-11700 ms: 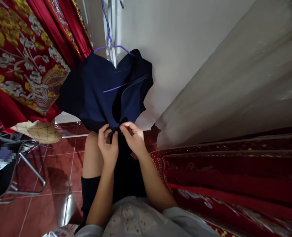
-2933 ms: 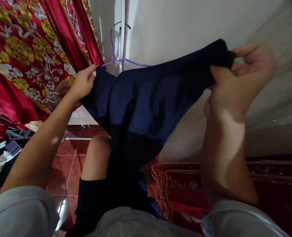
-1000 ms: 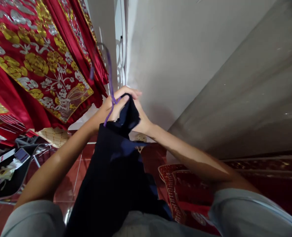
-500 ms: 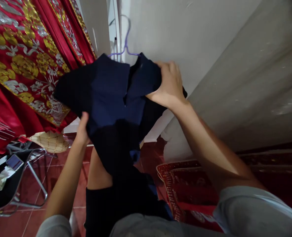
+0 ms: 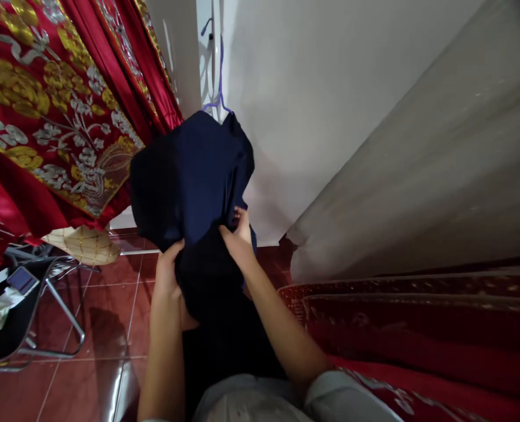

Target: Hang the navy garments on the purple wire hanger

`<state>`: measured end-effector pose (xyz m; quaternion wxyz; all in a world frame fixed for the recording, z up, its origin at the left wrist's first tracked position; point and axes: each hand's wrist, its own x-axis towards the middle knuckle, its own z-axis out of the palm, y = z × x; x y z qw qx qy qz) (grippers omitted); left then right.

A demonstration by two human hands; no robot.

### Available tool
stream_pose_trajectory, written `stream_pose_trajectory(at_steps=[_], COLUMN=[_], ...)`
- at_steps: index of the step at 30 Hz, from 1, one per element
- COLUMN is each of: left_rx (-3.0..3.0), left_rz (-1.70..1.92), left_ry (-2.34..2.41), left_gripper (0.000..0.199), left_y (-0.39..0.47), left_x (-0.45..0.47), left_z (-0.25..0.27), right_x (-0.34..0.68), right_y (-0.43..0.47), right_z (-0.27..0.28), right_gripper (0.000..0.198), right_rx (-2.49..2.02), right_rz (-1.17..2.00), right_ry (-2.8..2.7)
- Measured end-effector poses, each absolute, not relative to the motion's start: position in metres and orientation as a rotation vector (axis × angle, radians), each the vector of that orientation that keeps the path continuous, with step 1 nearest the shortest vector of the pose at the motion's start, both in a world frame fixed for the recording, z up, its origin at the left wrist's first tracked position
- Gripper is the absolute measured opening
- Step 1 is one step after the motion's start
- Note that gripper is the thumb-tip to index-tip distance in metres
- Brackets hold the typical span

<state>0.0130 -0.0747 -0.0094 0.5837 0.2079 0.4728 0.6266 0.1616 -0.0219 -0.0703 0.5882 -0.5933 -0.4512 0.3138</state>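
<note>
A dark navy and black short-sleeved shirt [image 5: 207,170] hangs in front of me on a purple hanger [image 5: 219,97]. My left hand [image 5: 168,272] grips the shirt's left side, low down, with the thumb on top of the cloth. On the opposite side, my right hand [image 5: 238,237] pinches the fabric near the front opening, its fingers curled round the edge. Cloth hides part of the fingers of both hands. The lower part of the shirt falls into shadow over my dark shorts, and its hem cannot be made out.
Red cloth with gold and silver embroidery [image 5: 66,117] hangs at the left. Below it stands a black folding chair [image 5: 35,316] with a phone [image 5: 23,281] and papers on it. A grey sheet [image 5: 409,158] drapes down the right, above red fabric [image 5: 418,340].
My right hand has moved from the shirt's shoulder down and left to its front. The left hand has shifted lower and right. The shirt's spread sleeves have dropped and the hanger has turned.
</note>
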Motion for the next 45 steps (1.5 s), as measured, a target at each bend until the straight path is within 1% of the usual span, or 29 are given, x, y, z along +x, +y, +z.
stream_pose_trajectory(at_steps=[2,3,4,6,7,8,9,10,11,13,15,19,21,23,26,27,31,34,39,45], left_rx=[0.558,0.627,0.714,0.900,0.990,1.074,1.148,1.216,1.266,1.276,1.244,1.298,1.297,1.272,1.296,1.311,1.336,1.326,1.245,1.164], left_rz=[1.646,1.795,1.967,2.277,2.369,2.390,2.326,2.187,2.009,1.684,1.542,1.534,1.543,1.571,1.598,1.604,1.643,1.627,1.616,1.680], left_ry=[1.131,1.174,1.242,1.398,1.453,1.477,1.461,1.402,1.315,1.133,1.019,0.938,0.938,0.977,1.046,1.060,1.058,1.042,1.105,1.029], left_gripper=[0.031,0.035,0.041,0.051,0.050,0.043,0.032,0.023,0.017,0.017,0.019,0.021,0.022,0.019,0.012,0.010,0.004,0.002,0.009,0.024], left_y=[-0.079,-0.080,-0.082,-0.088,-0.092,-0.097,-0.102,-0.107,-0.111,-0.116,-0.118,-0.115,-0.114,-0.114,-0.116,-0.117,-0.117,-0.116,-0.117,-0.119], left_x=[0.012,0.012,0.012,0.016,0.020,0.025,0.030,0.036,0.042,0.052,0.058,0.059,0.058,0.060,0.064,0.064,0.063,0.060,0.060,0.067], left_z=[-0.012,-0.014,-0.017,-0.025,-0.029,-0.033,-0.036,-0.039,-0.040,-0.042,-0.043,-0.042,-0.042,-0.044,-0.045,-0.045,-0.042,-0.041,-0.044,-0.045], right_x=[0.160,0.163,0.167,0.174,0.175,0.175,0.174,0.171,0.169,0.164,0.163,0.169,0.171,0.170,0.164,0.162,0.159,0.161,0.166,0.168], right_y=[-0.043,-0.054,-0.063,-0.077,-0.081,-0.084,-0.086,-0.087,-0.089,-0.093,-0.098,-0.102,-0.102,-0.102,-0.104,-0.104,-0.106,-0.105,-0.101,-0.093], right_z=[-0.088,-0.091,-0.091,-0.083,-0.077,-0.071,-0.066,-0.061,-0.057,-0.053,-0.051,-0.051,-0.051,-0.052,-0.053,-0.054,-0.057,-0.060,-0.060,-0.057], right_gripper=[0.034,0.025,0.025,0.032,0.034,0.035,0.036,0.038,0.040,0.045,0.043,0.022,0.019,0.023,0.040,0.039,0.012,0.005,0.011,0.012], right_rx=[-1.405,-1.387,-1.354,-1.286,-1.265,-1.253,-1.250,-1.251,-1.251,-1.221,-1.135,-0.892,-0.856,-0.865,-0.847,-0.845,-0.896,-0.918,-0.964,-0.929], right_rz=[0.916,0.989,1.051,1.140,1.161,1.167,1.162,1.150,1.137,1.110,1.084,1.082,1.052,0.974,0.827,0.790,0.713,0.678,0.676,0.523], right_ry=[-0.968,-0.934,-0.905,-0.864,-0.857,-0.857,-0.860,-0.860,-0.862,-0.878,-0.931,-1.109,-1.144,-1.110,-0.991,-0.972,-1.061,-1.114,-1.220,-1.253])
